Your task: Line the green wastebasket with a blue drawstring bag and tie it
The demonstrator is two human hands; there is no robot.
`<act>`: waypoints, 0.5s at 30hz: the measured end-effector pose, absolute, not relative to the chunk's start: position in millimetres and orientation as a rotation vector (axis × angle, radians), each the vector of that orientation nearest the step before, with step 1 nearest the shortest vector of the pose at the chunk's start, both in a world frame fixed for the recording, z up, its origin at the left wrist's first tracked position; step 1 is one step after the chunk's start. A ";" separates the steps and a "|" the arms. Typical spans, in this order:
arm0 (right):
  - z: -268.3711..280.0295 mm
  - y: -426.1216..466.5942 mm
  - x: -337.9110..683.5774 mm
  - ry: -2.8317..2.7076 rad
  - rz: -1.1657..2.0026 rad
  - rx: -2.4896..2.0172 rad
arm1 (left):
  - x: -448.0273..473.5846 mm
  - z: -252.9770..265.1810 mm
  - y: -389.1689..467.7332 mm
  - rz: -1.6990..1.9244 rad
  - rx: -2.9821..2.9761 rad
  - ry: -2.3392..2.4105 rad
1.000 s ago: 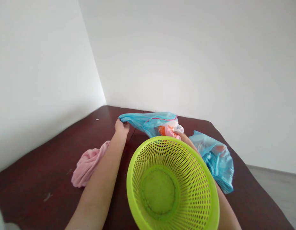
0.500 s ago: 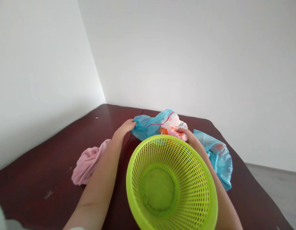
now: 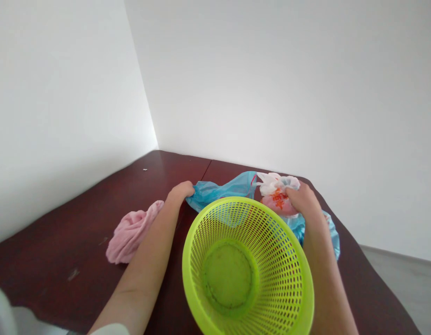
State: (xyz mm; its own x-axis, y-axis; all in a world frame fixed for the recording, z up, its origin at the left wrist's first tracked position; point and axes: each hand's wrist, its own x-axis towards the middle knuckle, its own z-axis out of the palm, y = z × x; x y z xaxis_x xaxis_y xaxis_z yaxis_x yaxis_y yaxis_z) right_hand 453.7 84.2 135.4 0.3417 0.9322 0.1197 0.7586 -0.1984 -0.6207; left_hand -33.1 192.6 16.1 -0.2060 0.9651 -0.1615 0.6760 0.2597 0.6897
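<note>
At the far side of the table, my left hand (image 3: pixel 182 190) is closed on the end of a blue plastic bag (image 3: pixel 232 186), which stretches rightward with a red drawstring at its mouth. My right hand (image 3: pixel 304 197) grips a bundled white plastic bag (image 3: pixel 276 188) with orange print and something pink showing through. The white bag lies just right of the blue bag's mouth. A second blue plastic bag (image 3: pixel 332 232) rests beyond my right forearm, partly hidden by it. The green basket in front covers the lower edge of the first blue bag.
A lime-green perforated plastic basket (image 3: pixel 231 274) stands between my forearms, its inside facing me. Left of my left forearm lies a crumpled pink cloth (image 3: pixel 131 235). White walls border the dark red table (image 3: pixel 79 232) at the left and back.
My right hand has moved right with the white bag, which has come out of the blue bag's mouth. The blue bag now lies flatter, its left end still in my left hand.
</note>
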 end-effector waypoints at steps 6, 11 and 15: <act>143.8 71.8 441.5 -1.492 0.109 -2.223 | -45.4 27.4 195.5 1.241 1.192 1.957; 120.1 84.6 440.6 -1.520 0.095 -2.153 | -43.1 57.6 194.6 1.656 1.008 1.709; 91.8 102.9 431.8 -1.570 0.268 -2.058 | -39.3 81.2 184.1 2.000 0.993 1.425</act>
